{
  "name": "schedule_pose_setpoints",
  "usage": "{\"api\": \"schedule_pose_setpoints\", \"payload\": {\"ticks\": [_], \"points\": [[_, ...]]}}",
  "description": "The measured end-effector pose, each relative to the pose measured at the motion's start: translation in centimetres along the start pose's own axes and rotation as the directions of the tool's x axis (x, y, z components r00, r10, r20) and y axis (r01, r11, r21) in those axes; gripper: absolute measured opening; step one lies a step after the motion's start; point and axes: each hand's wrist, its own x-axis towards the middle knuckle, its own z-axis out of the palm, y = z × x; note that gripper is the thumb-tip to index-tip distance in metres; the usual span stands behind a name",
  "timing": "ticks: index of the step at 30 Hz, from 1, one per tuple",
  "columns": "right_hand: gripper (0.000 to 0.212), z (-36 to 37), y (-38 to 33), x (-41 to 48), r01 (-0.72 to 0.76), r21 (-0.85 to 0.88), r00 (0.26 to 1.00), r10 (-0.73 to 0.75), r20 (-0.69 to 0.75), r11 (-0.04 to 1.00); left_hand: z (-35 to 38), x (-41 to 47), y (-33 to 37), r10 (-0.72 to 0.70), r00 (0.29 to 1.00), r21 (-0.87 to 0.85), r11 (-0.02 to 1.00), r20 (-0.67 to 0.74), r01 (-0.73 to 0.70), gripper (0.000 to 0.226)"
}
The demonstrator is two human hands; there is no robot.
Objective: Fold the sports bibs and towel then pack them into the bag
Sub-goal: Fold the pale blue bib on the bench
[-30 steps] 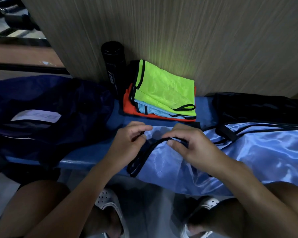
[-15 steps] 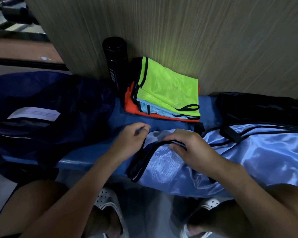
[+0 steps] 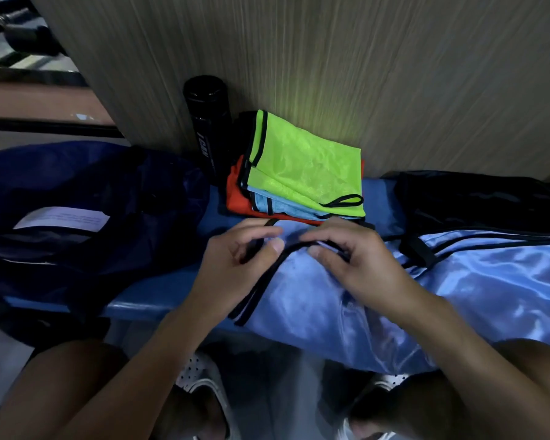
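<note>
Half a second earlier my left hand (image 3: 238,252) had let go and drifted toward the far side of the shiny light-blue bag (image 3: 458,296). Now it had closed again, thumb and fingers pinching the black edging (image 3: 267,281) at what I took to be the bag's mouth. My right hand (image 3: 356,265) had kept its pinch on the same edging just beside it, fingers curled over the top. Both hands had crept toward the wall, so they sat just in front of the folded pile. The bag lay flat across the blue bench (image 3: 159,287), its edged end at the left and the rest trailing off to my right.

The pile had not moved. The green bib (image 3: 305,173) was on top, the light-blue bib (image 3: 283,206) under it and the orange bib (image 3: 235,195) at the bottom, beside the black bottle (image 3: 208,122). I could not pick out the towel for certain; the dark blue cloth (image 3: 92,185) on my left may have been it.

I judged those three bibs folded. With two holds on the edging, I was set to pull the mouth open for packing.
</note>
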Motion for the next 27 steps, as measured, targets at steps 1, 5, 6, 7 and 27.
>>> {"api": "schedule_pose_setpoints", "payload": {"ticks": [1,5,6,7,27], "points": [[0.021,0.2,0.0,0.4,0.001,-0.008,1.000,-0.001,-0.014,1.000,-0.1,-0.3,0.2,-0.004,1.000,0.022,1.000,0.004,0.004,0.015],[0.025,1.7,0.2,1.8,-0.052,0.013,0.998,0.052,-0.021,0.999,0.2,-0.7,-0.1,-0.120,0.993,-0.016,0.993,0.014,0.120,0.025],[0.027,2.0,0.1,2.1,-0.066,0.026,0.998,0.067,-0.017,0.997,0.3,-0.7,-0.3,-0.136,0.991,-0.026,0.990,-0.003,0.136,0.024],[0.028,2.4,0.1,2.3,-0.070,0.029,0.997,0.071,-0.016,0.997,0.3,-0.6,-0.5,-0.144,0.989,-0.028,0.989,-0.027,0.143,0.021],[0.044,-2.2,5.5,-4.0,-0.137,-0.501,0.952,0.254,0.172,0.854,-0.8,0.4,-4.8,0.111,0.974,0.727,0.649,0.200,-0.223,0.029]]}}
